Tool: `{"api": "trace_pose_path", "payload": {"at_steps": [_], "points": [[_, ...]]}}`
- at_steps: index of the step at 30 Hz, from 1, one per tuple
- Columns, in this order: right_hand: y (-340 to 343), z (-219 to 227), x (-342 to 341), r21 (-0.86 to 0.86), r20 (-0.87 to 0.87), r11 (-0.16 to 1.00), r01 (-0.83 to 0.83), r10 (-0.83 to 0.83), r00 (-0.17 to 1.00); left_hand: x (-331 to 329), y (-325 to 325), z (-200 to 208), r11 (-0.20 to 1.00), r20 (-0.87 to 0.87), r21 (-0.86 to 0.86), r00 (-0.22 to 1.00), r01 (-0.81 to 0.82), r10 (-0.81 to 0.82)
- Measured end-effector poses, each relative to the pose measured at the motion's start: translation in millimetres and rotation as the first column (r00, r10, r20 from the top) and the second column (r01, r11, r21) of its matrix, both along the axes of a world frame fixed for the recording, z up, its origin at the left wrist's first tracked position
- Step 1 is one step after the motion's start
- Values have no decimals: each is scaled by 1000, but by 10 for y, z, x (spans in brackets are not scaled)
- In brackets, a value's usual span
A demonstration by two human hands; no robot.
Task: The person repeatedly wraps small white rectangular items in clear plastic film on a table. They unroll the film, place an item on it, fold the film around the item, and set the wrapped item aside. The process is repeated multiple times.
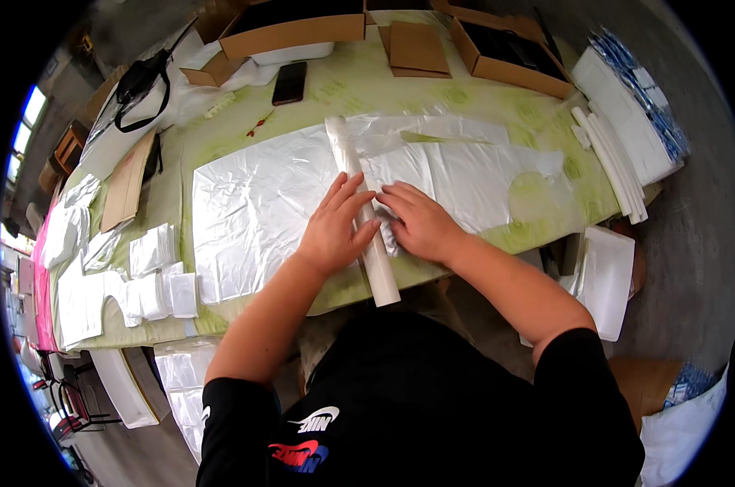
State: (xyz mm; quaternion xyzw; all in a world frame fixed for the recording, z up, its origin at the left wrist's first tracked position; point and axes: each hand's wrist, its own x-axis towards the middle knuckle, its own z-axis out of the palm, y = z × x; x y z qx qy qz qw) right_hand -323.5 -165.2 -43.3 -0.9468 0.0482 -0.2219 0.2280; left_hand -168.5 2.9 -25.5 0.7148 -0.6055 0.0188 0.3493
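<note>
A long off-white tube (345, 146) lies across a thin clear plastic sheet (246, 203), its near end jutting past the table's front edge. My left hand (335, 223) rests on the tube with the fingers spread and the thumb along its right side. Just right of the tube, my right hand (420, 223) lies on the plastic, its fingers slightly bent and pointing toward the left hand. Some plastic is bunched beneath that hand; what lies under its palm is hidden. The sheet spreads rightward into a second wrinkled layer (457, 174).
Folded white packets (152, 252) sit on the table's left. Along the back are a phone (290, 84), a flat cardboard piece (416, 50), open cardboard boxes (509, 61) and a black bag (140, 81). Several white tubes (615, 166) lie at the right edge, near a white bin (607, 280).
</note>
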Motion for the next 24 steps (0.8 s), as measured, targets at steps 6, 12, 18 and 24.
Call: {"api": "trace_pose_path", "payload": {"at_steps": [6, 12, 18, 24], "points": [[-503, -23, 1061, -273, -265, 959, 77, -152, 952, 16, 196, -13, 997, -153, 34, 986, -66, 70], [-1991, 287, 1129, -20, -596, 677, 735, -599, 535, 5, 283, 6, 990, -141, 13, 980, -137, 138], [-3182, 355, -169, 67, -244, 406, 911, -879, 410, -18, 224, -7, 988, -172, 33, 973, -152, 155], [-1491, 212, 233, -125, 43, 890, 438, -436, 899, -12, 254, -34, 985, -182, 8, 968, -174, 173]]}}
